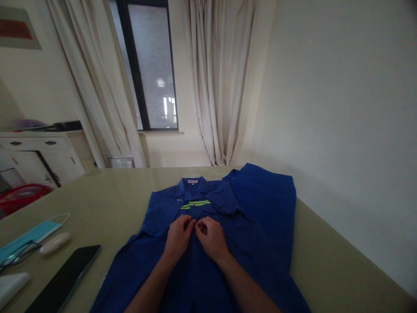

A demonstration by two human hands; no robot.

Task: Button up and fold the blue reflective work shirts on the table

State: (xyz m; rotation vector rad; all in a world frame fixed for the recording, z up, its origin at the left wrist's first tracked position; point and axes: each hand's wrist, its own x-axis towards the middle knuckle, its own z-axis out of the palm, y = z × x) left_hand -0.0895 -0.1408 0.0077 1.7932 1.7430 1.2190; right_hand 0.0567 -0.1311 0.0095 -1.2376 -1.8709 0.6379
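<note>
A blue work jacket [202, 256] lies spread on the table, its collar at the far end with a small label inside. Yellow-green reflective strips [199, 203] cross its chest. Over the front of the jacket, below the strips, my left hand [180, 232] pinches the fabric near the middle. My right hand [210, 234] is close beside it, fingertips pressed together on the same front edge. The small spot between the fingertips is hidden, so any button there cannot be made out.
Another blue garment [267, 208] lies folded behind on the right, near the wall. On the table [124, 191] at left are a black phone [65, 278], a computer mouse [54, 243], glasses [19, 253] and a blue face mask [35, 232]. A red basket [28, 194] stands beyond.
</note>
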